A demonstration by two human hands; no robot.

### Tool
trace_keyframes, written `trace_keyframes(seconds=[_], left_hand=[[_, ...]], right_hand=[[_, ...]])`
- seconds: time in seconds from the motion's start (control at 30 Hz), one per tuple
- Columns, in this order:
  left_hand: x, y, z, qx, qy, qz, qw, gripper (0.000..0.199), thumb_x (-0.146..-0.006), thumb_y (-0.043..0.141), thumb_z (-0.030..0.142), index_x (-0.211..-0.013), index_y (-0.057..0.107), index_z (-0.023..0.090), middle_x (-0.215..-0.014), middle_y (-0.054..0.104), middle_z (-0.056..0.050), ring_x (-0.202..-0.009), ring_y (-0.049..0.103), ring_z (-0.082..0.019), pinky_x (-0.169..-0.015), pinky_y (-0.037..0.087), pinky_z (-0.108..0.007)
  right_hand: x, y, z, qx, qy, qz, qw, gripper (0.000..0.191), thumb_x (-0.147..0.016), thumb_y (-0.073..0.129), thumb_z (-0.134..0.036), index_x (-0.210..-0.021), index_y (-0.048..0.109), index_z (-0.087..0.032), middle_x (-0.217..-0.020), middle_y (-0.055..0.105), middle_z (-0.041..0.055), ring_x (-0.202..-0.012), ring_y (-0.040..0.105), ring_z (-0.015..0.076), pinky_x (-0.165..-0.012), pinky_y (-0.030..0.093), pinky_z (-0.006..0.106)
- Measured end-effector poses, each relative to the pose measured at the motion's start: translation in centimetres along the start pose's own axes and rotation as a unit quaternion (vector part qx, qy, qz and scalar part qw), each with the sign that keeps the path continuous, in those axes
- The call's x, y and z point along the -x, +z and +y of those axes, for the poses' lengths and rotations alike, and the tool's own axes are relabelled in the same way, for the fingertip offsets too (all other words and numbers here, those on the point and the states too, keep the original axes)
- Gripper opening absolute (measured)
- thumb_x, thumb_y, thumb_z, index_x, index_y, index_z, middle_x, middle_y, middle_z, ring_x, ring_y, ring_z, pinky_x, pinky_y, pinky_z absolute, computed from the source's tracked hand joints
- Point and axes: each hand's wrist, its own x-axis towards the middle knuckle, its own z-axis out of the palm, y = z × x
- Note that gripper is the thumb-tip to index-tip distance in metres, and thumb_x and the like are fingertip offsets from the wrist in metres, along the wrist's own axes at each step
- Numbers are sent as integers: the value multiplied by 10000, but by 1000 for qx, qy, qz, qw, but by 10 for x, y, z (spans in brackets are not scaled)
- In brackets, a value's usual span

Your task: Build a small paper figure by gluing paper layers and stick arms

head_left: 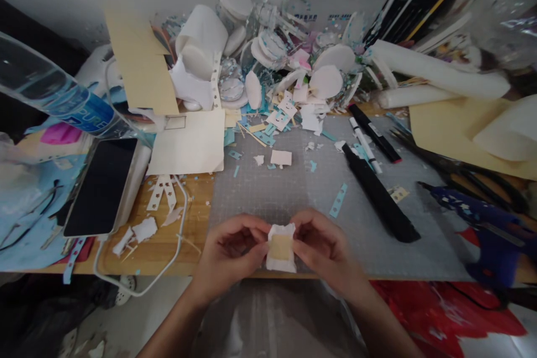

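Observation:
Between my two hands, above the near edge of the cutting mat (260,196), is a small rectangular paper piece (281,247) with a tan middle and a rough white border. My left hand (237,249) pinches its left side between thumb and fingers. At the right side, my right hand (321,249) grips it the same way. Beyond the hands, a small pale paper rectangle (281,158) lies on the mat among blue scraps. A strip of blue paper with punched holes (338,200) rests to the right.
A black cutter-like tool (377,196), markers (375,133), scissors (482,179) and a blue glue gun (482,229) lie to the right. On the left are a phone (103,187), a white cable (180,235) and a water bottle (62,89). White discs (327,81) crowd the back.

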Motion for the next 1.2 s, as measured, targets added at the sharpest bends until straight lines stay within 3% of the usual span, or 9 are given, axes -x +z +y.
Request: trace_keyframes(seconds=[0.3, 0.6, 0.87, 1.2], left_hand=[[1, -8, -2, 12, 8, -71, 997, 171, -815, 739, 142, -951, 751, 244, -711, 640, 19, -627, 570, -66, -614, 475, -136], [1, -7, 1, 7, 20, -92, 996, 75, -827, 734, 231, -894, 760, 208, -683, 599, -5, -584, 536, -93, -546, 450, -181], [2, -11, 1, -13, 22, -124, 992, 84, -871, 684, 206, -888, 762, 230, -724, 569, -11, -643, 511, -100, -573, 411, -187], [0, -9, 3, -2, 27, -128, 991, 107, -884, 656, 204, -822, 743, 198, -733, 553, -22, -651, 508, -112, -569, 412, -196]], right_hand=[[1, -2, 1, -12, -2, -44, 999, 86, -864, 648, -183, -902, 635, -259, -811, 567, -25, -719, 549, 88, -651, 464, 159], [4, -2, 2, -51, 13, -77, 996, 47, -882, 661, -227, -910, 643, -260, -831, 550, -15, -731, 540, 94, -653, 471, 179], [3, -2, 3, -76, -34, -111, 990, 42, -892, 658, -238, -854, 672, -251, -790, 544, -9, -739, 526, 111, -644, 437, 206], [3, -2, 3, -48, -54, -96, 993, 89, -901, 648, -275, -823, 674, -243, -770, 553, 5, -728, 525, 132, -621, 420, 233]])
